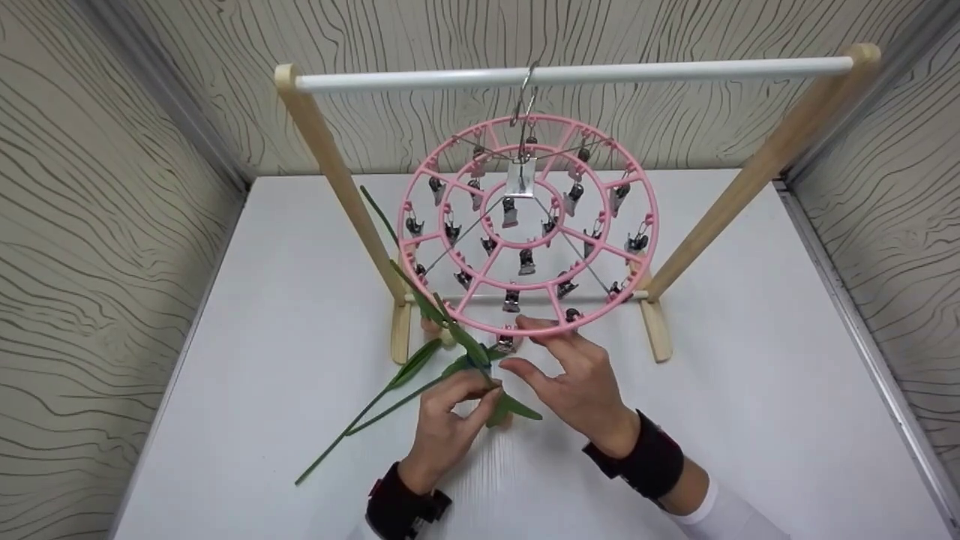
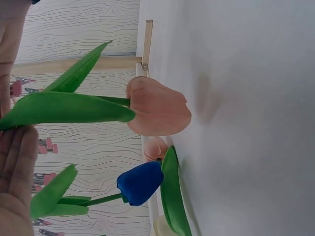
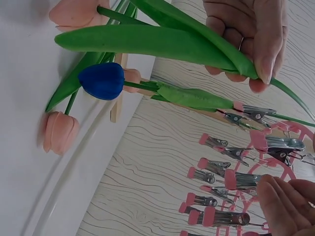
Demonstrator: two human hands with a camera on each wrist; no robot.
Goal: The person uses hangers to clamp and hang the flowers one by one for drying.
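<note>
My left hand (image 1: 446,424) pinches the green stem of an artificial pink tulip (image 2: 158,105), whose bloom points down toward the table. Its long leaves (image 3: 147,39) cross in front of the fingers. Beside it, a blue tulip (image 3: 102,81) hangs head down near the clips of a round pink clip hanger (image 1: 529,287). At the hanger's front rim is my right hand (image 1: 577,382), thumb and index finger apart around a metal clip (image 1: 506,343). In the right wrist view its fingertips are at a clip (image 3: 241,180); the contact is partly hidden.
The hanger hooks over the white rod (image 1: 585,73) of a wooden stand (image 1: 720,202). Several metal clips with pink tips dangle from its rings. More pink tulips (image 3: 60,132) lie low by the stand, with long stems (image 1: 322,457) across the white table (image 1: 240,390). Patterned walls enclose the table.
</note>
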